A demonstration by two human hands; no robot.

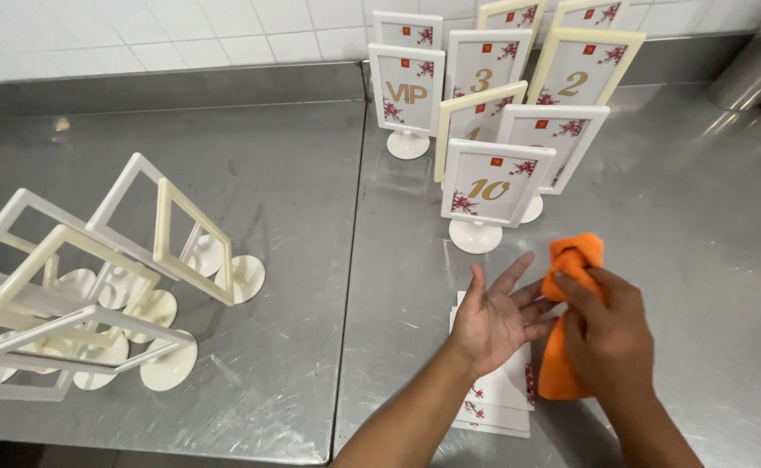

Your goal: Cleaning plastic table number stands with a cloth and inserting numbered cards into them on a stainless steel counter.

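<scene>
1. My right hand [610, 325] is closed around an orange cloth [566, 303], pinching its upper fold between thumb and fingers. The cloth hangs just above the counter, to the right of the card stack.
2. My left hand [497, 316] is spread flat, palm up, fingers apart, its fingertips touching the cloth. It holds nothing.
3. Beneath my left hand lies a stack of printed cards [497, 403], white with red blossom print, flat on the counter.
4. Judged done: a group of upright sign stands [493, 186] behind the stack already carries inserted cards.
5. Judged left: a cluster of empty frames [94, 286] well apart at the left, white and cream, several tipped over and leaning on each other, with no cards in them.
6. Surface: a stainless steel counter [259, 208], scuffed, with a seam between two sections.
7. Room: a white tiled wall [181, 35] runs behind the counter; a metal cylinder stands at the far right corner.
</scene>
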